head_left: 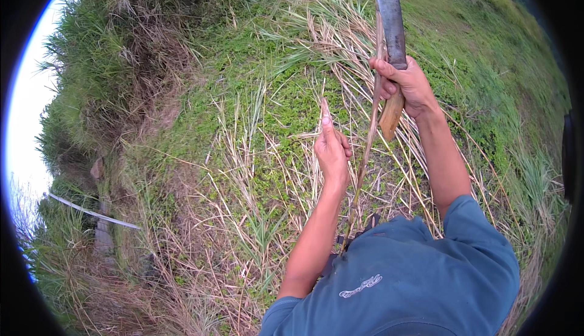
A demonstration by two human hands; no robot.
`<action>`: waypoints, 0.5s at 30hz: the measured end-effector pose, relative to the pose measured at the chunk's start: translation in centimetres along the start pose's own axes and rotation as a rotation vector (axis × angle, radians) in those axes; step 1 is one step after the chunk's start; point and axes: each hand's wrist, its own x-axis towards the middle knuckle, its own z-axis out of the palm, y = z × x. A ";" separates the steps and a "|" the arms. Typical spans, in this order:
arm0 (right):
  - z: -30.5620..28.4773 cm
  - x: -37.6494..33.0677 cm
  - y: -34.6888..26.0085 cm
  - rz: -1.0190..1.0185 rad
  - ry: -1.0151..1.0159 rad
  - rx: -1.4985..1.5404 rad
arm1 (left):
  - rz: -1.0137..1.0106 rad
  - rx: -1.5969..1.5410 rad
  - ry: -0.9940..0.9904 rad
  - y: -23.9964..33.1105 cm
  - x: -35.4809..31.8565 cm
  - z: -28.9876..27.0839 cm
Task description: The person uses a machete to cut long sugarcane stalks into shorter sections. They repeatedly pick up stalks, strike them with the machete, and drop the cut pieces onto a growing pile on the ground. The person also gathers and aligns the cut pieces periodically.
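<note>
My right hand (409, 85) is wrapped round the wooden handle of a machete (391, 17), whose long dark blade points up and away past the top edge. A long dry stalk (367, 144) runs beside the handle, at the right fingertips, and slants down toward my waist; whether those fingers also grip it, I cannot tell. My left hand (333, 152) hovers left of the stalk, apart from it. Its index finger and thumb are stretched out, pointing away from me, and the other fingers are partly bent. Nothing shows in it.
Cut, dry stalks (340, 38) lie heaped beyond my hands, and more are strewn over low green plants. Tall grass (103, 62) rises on a bank at the left. A pale strip or pole (94, 213) crosses the lower left. A grassy slope (486, 44) falls away right.
</note>
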 end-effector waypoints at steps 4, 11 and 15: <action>0.0 0.0 0.2 -0.004 0.004 -0.011 | 0.531 0.648 -0.122 0.6 -3.0 0.9; 0.4 0.3 0.8 0.028 -0.021 0.031 | 0.249 0.195 -0.182 -1.7 -3.8 0.4; 0.6 0.3 0.8 0.025 -0.015 0.057 | 0.135 0.170 -0.049 -1.7 -4.2 0.0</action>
